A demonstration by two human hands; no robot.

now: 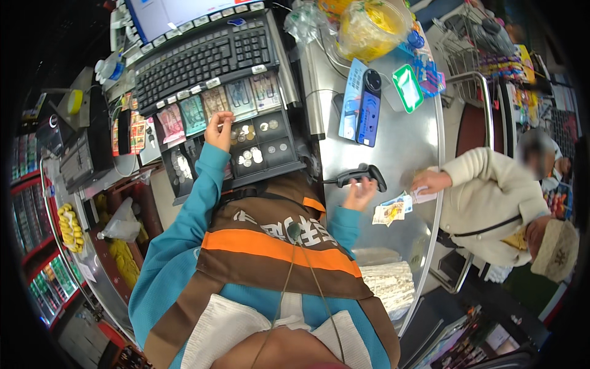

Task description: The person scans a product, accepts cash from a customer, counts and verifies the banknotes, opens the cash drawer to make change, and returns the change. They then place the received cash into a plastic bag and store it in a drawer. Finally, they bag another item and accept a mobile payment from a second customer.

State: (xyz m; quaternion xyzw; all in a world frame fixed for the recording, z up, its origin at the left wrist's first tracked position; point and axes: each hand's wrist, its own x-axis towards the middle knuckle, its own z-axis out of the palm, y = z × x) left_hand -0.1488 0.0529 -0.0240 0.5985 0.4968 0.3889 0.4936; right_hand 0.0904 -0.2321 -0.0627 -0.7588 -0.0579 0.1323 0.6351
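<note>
My left hand [220,131] is over the open cash drawer [272,166], its fingers bent together near the divider between banknotes and coins. Whether anything is pinched there is hidden. Banknotes [193,114] of several colours lie in the back row, and coins [250,157] in the front trays. On the right, my right hand [361,193] has its fingers spread with nothing visible in it, beside a black handheld barcode scanner [355,176] on the metal counter [401,147]. Loose banknotes [392,209] lie to its right. Another person's hand [426,182] holds pale paper at the counter edge.
Behind the drawer is a black keyboard [205,57] below a monitor [184,14]. A payment terminal [368,108], a green-framed stand [408,88] and a clear plastic tub [373,27] occupy the counter's far part. A plastic-wrapped pale bundle [389,286] lies near my right side.
</note>
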